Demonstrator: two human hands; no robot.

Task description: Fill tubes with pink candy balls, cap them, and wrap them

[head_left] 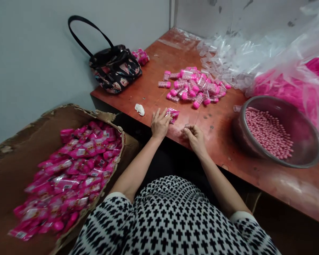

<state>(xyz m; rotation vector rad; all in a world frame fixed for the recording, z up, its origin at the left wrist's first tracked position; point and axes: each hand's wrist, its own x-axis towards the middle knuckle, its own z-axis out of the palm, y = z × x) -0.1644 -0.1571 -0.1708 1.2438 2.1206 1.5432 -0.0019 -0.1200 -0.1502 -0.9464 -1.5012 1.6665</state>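
Observation:
My left hand (159, 124) rests on the front edge of the red-brown table (159, 60) with its fingers on a small pink wrapped packet (173, 114). My right hand (193, 136) lies just to the right on the table edge, fingers curled shut; I cannot tell if anything is in them. Beyond both hands lies a heap of small clear tubes with pink caps (194, 86), filled with pink beads.
A metal bowl (305, 148) of pink beads stands at the right. Clear empty tubes (223, 56) and a plastic bag of pink caps (295, 85) lie behind it. A cardboard box (21, 141) of pink packets sits left. A floral handbag (114, 69) and white scrap (139, 109) lie on the table.

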